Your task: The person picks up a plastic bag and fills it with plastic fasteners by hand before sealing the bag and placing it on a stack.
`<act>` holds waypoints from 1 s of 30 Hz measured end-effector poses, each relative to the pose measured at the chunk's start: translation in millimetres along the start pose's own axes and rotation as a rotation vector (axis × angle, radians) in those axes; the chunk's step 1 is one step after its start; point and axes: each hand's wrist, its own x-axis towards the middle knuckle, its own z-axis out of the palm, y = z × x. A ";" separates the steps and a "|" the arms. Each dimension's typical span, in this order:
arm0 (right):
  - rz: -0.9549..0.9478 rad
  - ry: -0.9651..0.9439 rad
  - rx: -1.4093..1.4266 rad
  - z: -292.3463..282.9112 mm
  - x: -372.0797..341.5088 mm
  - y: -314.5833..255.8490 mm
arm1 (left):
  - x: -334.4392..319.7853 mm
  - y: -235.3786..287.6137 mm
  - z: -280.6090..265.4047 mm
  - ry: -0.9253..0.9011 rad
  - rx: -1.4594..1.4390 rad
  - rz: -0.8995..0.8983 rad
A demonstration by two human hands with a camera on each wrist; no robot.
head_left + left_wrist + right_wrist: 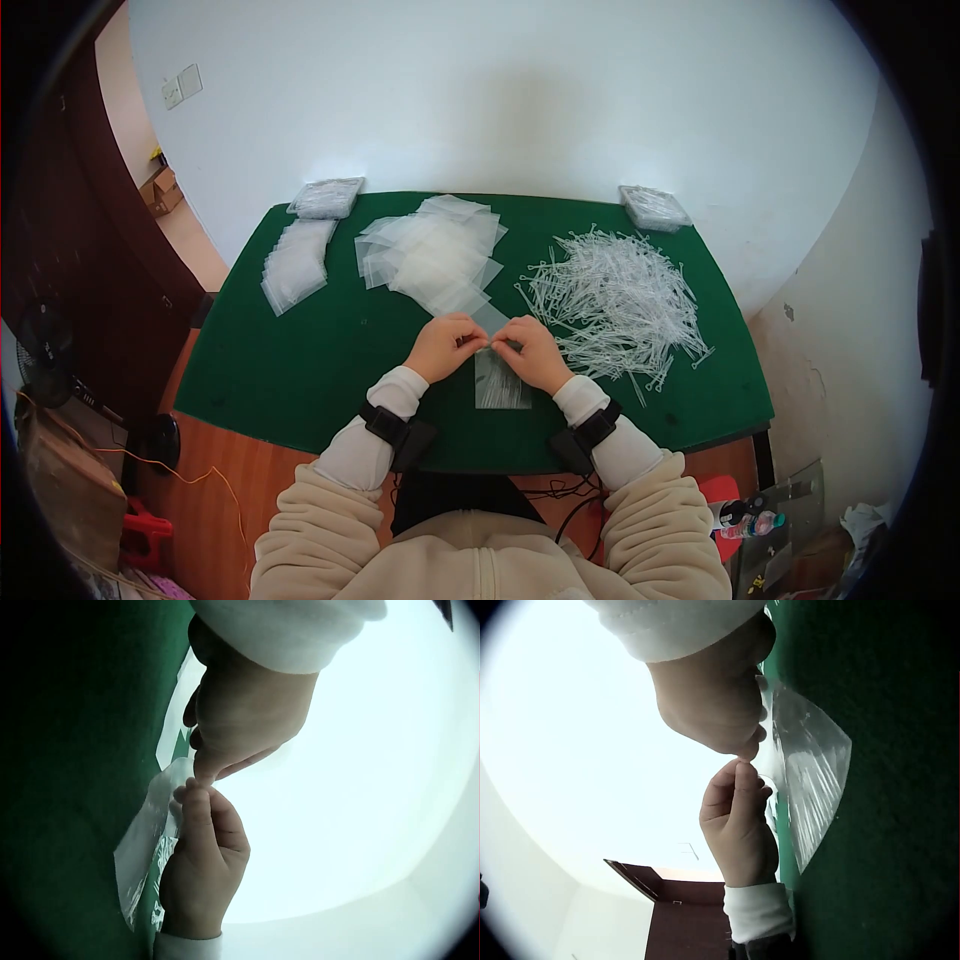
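A clear plastic bag (502,390) with thin clear sticks inside hangs from both hands over the near middle of the green table. My left hand (438,348) pinches its top edge between thumb and forefinger. Right beside it, my right hand (535,355) pinches the same edge, the fingertips of both hands nearly meeting. In the right wrist view the bag (810,772) slants down below the fingers, the sticks showing through its film. The left wrist view shows the thumb of the right hand (202,862) laid along the edge of the bag; the fingertips hide the part they hold.
Loose flat bags (430,255) lie heaped beyond the left hand. To the right spreads a pile of clear looped sticks (620,300). A fanned row of bags (297,262) lies at left. Packed stacks stand at the back left (328,198) and back right (655,208), near the wall.
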 end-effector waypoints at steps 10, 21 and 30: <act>0.034 -0.056 -0.002 -4.1 2.6 -5.0 | -0.3 3.1 1.1 -0.007 -0.055 -0.048; 0.129 0.018 -0.094 -11.8 4.5 2.4 | -0.7 -7.5 -5.9 0.081 -0.051 -0.158; -0.009 0.031 -0.134 -6.8 4.6 -3.8 | 0.9 6.2 3.0 0.037 0.071 0.043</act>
